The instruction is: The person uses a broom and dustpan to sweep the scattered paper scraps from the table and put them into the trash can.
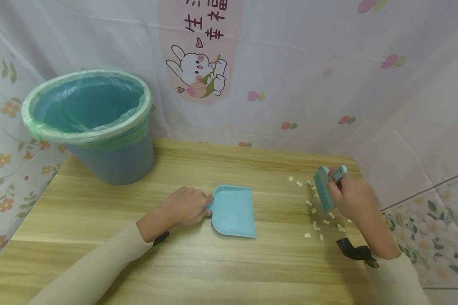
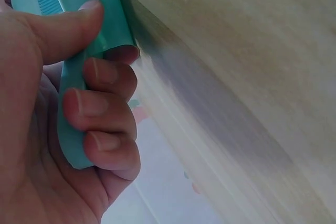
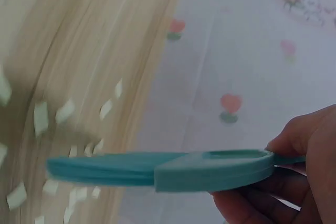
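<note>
My left hand [image 1: 188, 206] grips the handle of a light blue dustpan [image 1: 233, 212] on the wooden table, its wide edge facing right. In the left wrist view the fingers curl round the dustpan handle [image 2: 73, 114] and the thumb lies along its top. My right hand [image 1: 353, 197] holds a small blue-green brush [image 1: 323, 190] by its handle, bristles facing left. Under and around the brush lie several pale paper scraps [image 1: 314, 210]. In the right wrist view the brush [image 3: 210, 174] appears edge-on, with scraps [image 3: 65, 111] beyond it.
A blue bin [image 1: 116, 165] lined with a clear bag stands at the table's back left. Behind the table [image 1: 198, 271] hangs a white printed curtain [image 1: 309, 84]. Tiles and a floral cloth [image 1: 435, 241] lie past the table's right edge.
</note>
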`<action>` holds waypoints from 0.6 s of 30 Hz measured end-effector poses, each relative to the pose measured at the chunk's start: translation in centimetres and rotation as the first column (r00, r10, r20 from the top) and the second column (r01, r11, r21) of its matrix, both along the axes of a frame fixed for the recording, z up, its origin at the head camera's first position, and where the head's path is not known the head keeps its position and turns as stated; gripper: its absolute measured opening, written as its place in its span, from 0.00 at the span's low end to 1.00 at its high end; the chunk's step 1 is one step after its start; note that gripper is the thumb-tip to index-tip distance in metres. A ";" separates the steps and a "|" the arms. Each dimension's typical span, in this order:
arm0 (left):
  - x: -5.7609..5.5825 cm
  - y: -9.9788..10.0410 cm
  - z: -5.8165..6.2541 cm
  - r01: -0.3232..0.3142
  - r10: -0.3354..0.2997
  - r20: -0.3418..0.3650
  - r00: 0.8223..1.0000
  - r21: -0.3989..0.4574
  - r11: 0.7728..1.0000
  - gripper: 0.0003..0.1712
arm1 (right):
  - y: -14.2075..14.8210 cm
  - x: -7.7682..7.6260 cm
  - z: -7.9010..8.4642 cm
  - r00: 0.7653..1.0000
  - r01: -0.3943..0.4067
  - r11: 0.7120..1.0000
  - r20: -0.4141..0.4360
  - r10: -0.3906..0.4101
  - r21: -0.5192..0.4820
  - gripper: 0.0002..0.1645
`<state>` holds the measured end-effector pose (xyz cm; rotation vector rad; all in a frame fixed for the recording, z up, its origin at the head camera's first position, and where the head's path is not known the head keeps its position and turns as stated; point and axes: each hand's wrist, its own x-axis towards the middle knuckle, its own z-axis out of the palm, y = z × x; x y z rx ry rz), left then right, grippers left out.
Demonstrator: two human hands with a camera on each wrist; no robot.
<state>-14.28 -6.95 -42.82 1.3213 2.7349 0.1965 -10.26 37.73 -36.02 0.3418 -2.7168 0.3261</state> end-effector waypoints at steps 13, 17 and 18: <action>0.0 0.0 0.2 -0.004 0.004 0.012 1.000 -0.020 1.000 0.17 | 1.2 -4.1 -1.0 0.995 -0.102 0.990 -0.002 0.102 0.100 0.10; 0.0 0.0 0.3 -0.010 0.011 0.025 1.000 -0.021 1.000 0.16 | 1.2 -5.1 -2.6 0.976 -0.186 0.975 -0.087 0.197 0.120 0.15; 0.0 0.0 0.3 -0.012 0.013 0.027 1.000 -0.022 1.000 0.16 | 1.2 -5.2 -3.0 0.969 -0.212 0.969 -0.104 0.226 0.125 0.09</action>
